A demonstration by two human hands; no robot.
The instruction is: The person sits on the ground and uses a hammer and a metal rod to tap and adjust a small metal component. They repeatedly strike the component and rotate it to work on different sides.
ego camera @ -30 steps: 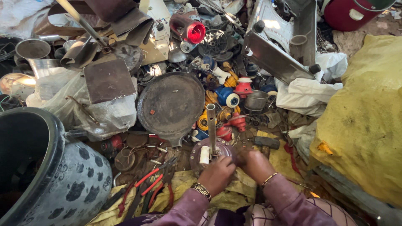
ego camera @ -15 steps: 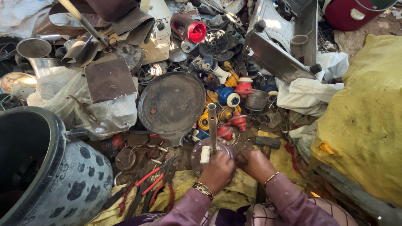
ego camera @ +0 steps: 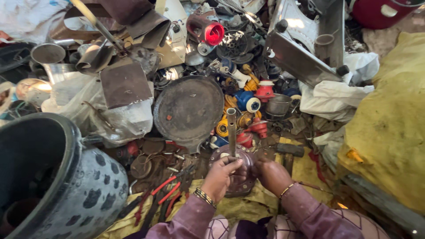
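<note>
Both hands hold a round, rusty metal motor part (ego camera: 241, 175) with an upright metal shaft (ego camera: 231, 128) rising from its middle. My left hand (ego camera: 221, 176) grips the part's left side with the thumb near the shaft's base. On the right rim sits my right hand (ego camera: 272, 173), fingers closed around it. A bracelet is on each wrist, and both sleeves are purple. The part rests low over a yellow cloth (ego camera: 305, 168) in front of my knees.
A large spotted dark drum (ego camera: 53, 177) stands at the left. A round dark pan (ego camera: 188, 108) lies ahead, with red-handled pliers (ego camera: 164, 190) beside my left hand. Coloured plastic spools (ego camera: 248, 102), metal scrap and a steel casing (ego camera: 301, 48) pile behind. A yellow sack (ego camera: 389, 124) fills the right.
My hands have shifted slightly on the motor part; the left thumb now sits closer to the shaft. The part and the surroundings stay in place.
</note>
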